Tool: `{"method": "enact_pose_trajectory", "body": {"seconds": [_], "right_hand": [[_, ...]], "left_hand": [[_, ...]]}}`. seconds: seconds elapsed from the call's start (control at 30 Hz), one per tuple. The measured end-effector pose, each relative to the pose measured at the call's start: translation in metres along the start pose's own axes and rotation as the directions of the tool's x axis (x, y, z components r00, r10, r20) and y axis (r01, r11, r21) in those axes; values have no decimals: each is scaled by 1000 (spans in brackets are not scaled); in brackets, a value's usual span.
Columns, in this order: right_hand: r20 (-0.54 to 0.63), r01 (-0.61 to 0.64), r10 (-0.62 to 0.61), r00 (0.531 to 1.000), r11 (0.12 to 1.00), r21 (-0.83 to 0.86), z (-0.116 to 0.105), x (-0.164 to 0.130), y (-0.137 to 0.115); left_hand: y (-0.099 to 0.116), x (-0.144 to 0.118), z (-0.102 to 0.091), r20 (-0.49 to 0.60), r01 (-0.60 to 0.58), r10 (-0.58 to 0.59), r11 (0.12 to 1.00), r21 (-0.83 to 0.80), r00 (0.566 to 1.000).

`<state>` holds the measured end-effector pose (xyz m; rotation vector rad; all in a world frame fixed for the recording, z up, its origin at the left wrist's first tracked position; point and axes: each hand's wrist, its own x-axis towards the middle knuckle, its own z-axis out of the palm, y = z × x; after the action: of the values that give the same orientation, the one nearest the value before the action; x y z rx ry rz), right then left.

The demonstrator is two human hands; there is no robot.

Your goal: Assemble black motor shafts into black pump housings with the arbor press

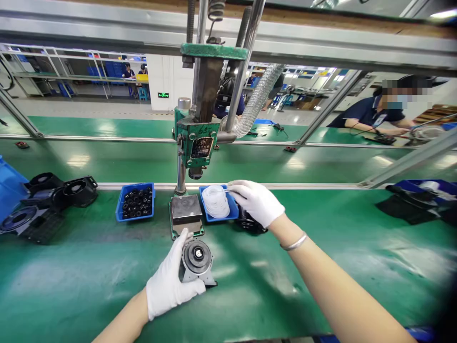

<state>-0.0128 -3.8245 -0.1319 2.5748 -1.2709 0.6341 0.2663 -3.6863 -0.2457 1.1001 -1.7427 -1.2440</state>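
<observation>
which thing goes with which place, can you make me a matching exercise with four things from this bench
Things:
1. left hand
2. right hand
3. small black parts
4. metal block

Places:
A. beneath the green press head
B. around the side of the round grey part
C. by the edge of the bin with white rings
D. inside the left blue bin

Pairs: 1-B, 2-C, 3-D, 4-A

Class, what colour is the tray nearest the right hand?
Blue; the tray shows best in the head view.
</observation>
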Motion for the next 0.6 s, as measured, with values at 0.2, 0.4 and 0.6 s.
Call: {"method": "enact_pose_trajectory", "body": {"seconds": [0.2,0.4,0.6], "right_hand": [[-53,165,-157,986,895,414,-1,-36,-75],[-73,191,-179,981,837,513,38,-60,-100],[24,64,-98,995,803,593,32,-62,-100]], "left_hand": [[23,3,-23,-119,-216,281,897,386,952],[22,19,-33,103,-423,434,751,507,895],[16,16,-36,58,-341,380,740,580,923]]}}
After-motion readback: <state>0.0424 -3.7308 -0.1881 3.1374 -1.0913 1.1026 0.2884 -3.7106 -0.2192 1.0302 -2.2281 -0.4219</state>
